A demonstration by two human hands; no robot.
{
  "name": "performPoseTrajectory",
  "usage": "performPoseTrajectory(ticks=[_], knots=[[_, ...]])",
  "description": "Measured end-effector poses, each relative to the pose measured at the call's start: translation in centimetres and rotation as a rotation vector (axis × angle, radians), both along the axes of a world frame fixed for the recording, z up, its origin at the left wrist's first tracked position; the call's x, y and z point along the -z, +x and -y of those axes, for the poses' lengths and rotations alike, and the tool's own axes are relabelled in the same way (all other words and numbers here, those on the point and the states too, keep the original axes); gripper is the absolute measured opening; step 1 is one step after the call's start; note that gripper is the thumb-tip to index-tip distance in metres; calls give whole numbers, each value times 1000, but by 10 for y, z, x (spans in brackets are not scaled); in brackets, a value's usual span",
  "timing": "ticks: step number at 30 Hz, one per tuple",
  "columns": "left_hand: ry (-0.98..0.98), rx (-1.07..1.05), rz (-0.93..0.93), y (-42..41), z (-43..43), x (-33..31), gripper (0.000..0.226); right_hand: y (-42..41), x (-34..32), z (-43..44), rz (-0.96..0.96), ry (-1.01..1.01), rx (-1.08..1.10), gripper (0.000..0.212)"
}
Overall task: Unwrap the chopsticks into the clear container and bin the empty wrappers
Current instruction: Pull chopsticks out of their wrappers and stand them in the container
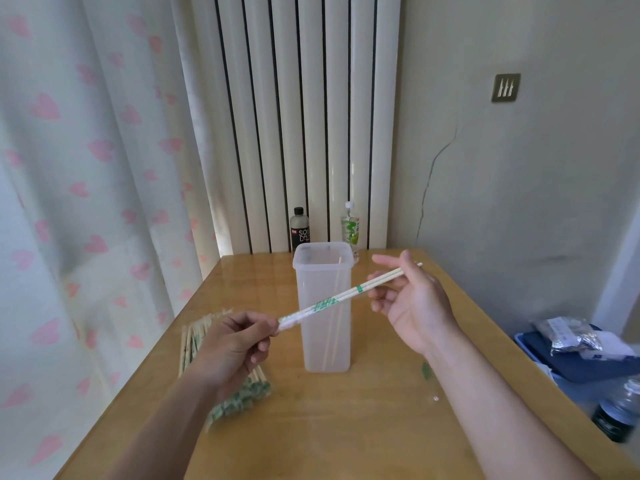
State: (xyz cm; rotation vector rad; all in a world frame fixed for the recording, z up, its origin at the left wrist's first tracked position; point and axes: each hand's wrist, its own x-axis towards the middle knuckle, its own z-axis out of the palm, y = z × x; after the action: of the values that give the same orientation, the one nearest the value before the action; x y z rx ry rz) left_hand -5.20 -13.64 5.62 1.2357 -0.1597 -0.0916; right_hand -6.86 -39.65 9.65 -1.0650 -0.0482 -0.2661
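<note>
Pale wood fills the lower view: a table (346, 427) pushed into a corner, with a ribbed white radiator (294, 116) behind it and a heart-print curtain (86, 168) to your left. Your clear container (311, 348) stands upright near the table's middle, open at the top, with bare sticks (333, 337) leaning inside it.

You hold the chopsticks (381, 280) in the air. They slant up from lower left to upper right and cross in front of the container's upper half. Their paper wrapper (325, 303), white with green print, covers the lower-left part; the upper-right ends are bare. Your left hand (235, 344) is curled, thumb and fingers pinching the wrapper's lower end. Your right hand (412, 306), palm toward you, grips the bare ends between thumb and bent fingers, while its forefinger sticks out straight. The two hands are well apart, with the container between and behind them.

Under your left hand, the pile of wrapped chopsticks (239, 400) lies on the table's left side. A small green scrap (426, 370) sits on the wood beside your right forearm. At the back edge stand a dark soda bottle (300, 230) and a green-labelled bottle (351, 230). Off the table's right side, lower down, is a blue bin (561, 365) holding a silver bag — and a dark bottle (616, 417) stands just beside it.
</note>
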Motion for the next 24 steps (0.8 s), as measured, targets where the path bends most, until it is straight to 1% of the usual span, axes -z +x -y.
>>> performPoseTrajectory(ticks=[2, 5, 8, 9, 11, 14, 16, 18, 20, 24], knots=[[41, -12, 2, 3, -9, 1, 7, 0, -1, 7, 5, 24, 38, 45], [111, -32, 5, 8, -23, 0, 12, 0, -4, 14, 10, 26, 94, 44], [113, -165, 22, 17, -39, -4, 16, 1, -13, 25, 41, 51, 172, 42], [66, -231, 12, 21, -46, -5, 17, 3, -17, 30, 58, 67, 204, 42], [-100, -314, -26, 27, -56, -10, 19, 9, -27, 38, 90, 75, 266, 43], [-343, -300, -50, 32, -56, -21, 21, 22, -42, 42, 129, 41, 330, 43], [-413, -274, -31, 32, -49, -30, 22, 32, -53, 42, 148, 8, 385, 43], [-440, -253, -2, 31, -38, -38, 26, 40, -62, 39, 155, -79, 447, 43], [-428, -241, 23, 31, -27, -43, 25, 49, -66, 31, 151, -213, 469, 43], [-358, -210, 40, 31, -7, -45, 17, 68, -58, 6, 113, -558, 393, 45]])
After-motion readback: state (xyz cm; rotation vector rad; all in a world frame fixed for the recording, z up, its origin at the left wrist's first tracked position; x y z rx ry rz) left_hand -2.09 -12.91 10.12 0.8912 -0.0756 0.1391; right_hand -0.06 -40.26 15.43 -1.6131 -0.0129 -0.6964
